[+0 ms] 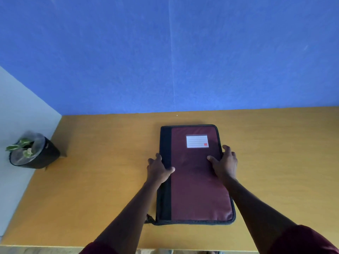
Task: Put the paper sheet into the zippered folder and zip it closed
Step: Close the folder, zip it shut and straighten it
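Lying flat on the smooth yellow-brown wooden table (91, 180), the zippered folder (196, 189) is a rectangular case of maroon woven fabric with a faint sheen, a broad black cloth band down its spine on the left, and black zipper trim running round rounded corners. A white lined label (197, 141) sits under a clear pocket near its far end. A small dark zipper tab (149, 218) sticks out at the near left corner. The cover is closed; the paper sheet cannot be seen.

Both arms reach forward from maroon sleeves. The left hand (158, 169) clasps the spine edge about halfway along, thumb lying across the black band onto the maroon cloth, fingers curled down over the outer side. The right hand (224, 163) grips the opposite long edge, thumb spread flat on the cover, fingers bent round the zipper trim. The wrists are roughly level with each other.

The folder's long axis runs away from the person toward the blue wall (165, 52), label end farthest, near end close to the table's front edge. It sits a little right of the table's middle. Off at the left edge a small dark pot (39, 154) holds a leafy green-and-white plant (22, 146), well apart from the folder.
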Demonstrator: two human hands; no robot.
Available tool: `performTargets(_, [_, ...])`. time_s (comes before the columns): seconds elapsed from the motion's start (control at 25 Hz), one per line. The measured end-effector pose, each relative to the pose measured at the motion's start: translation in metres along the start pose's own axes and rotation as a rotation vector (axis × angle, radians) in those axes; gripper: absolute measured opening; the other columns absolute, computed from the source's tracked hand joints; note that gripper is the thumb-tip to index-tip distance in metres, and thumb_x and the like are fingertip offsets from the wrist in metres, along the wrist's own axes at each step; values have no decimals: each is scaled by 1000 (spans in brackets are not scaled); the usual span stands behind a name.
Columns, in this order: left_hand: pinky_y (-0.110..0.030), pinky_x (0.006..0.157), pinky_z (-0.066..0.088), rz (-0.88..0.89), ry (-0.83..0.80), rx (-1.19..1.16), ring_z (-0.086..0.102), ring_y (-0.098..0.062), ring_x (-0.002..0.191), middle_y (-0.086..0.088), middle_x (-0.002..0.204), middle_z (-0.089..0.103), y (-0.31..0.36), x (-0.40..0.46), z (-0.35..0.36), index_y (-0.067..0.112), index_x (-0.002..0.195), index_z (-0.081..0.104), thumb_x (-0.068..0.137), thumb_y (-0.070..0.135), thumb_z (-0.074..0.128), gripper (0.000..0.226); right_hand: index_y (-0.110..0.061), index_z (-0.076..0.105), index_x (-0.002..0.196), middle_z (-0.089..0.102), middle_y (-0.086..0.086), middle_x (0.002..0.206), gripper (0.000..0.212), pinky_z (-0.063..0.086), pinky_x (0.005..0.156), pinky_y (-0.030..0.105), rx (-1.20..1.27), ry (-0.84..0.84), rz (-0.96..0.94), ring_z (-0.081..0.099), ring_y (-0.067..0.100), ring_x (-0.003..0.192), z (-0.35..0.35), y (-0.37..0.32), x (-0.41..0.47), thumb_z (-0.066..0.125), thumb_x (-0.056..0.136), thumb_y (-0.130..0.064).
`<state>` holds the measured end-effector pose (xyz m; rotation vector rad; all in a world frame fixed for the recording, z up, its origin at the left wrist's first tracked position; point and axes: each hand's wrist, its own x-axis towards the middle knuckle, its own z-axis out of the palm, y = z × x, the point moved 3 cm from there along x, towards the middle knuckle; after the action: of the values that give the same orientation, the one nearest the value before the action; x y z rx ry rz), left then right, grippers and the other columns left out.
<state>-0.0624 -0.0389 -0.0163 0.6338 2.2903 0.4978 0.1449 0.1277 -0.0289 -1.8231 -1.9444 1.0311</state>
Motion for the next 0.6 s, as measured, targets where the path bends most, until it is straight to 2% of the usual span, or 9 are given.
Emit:
performTargets(0.28, [-43, 106, 47, -1, 41, -7, 42, -34, 133, -16, 149, 28, -38, 56, -68, 15, 159, 10, 86, 43, 73, 100, -17, 41, 140, 54, 15, 127, 76, 47, 98, 48, 64, -95, -39, 53, 35, 116, 58, -69, 12, 79, 77, -34])
performTargets(0.6, [-45, 105, 47, 1, 43, 1, 45, -35, 130, -17, 148, 27, -65, 97, -107, 16, 159, 9, 87, 44, 72, 100, -22, 41, 140, 53, 11, 128, 73, 50, 94, 48, 58, -153, -75, 53, 31, 116, 99, -113, 23, 78, 78, -35])
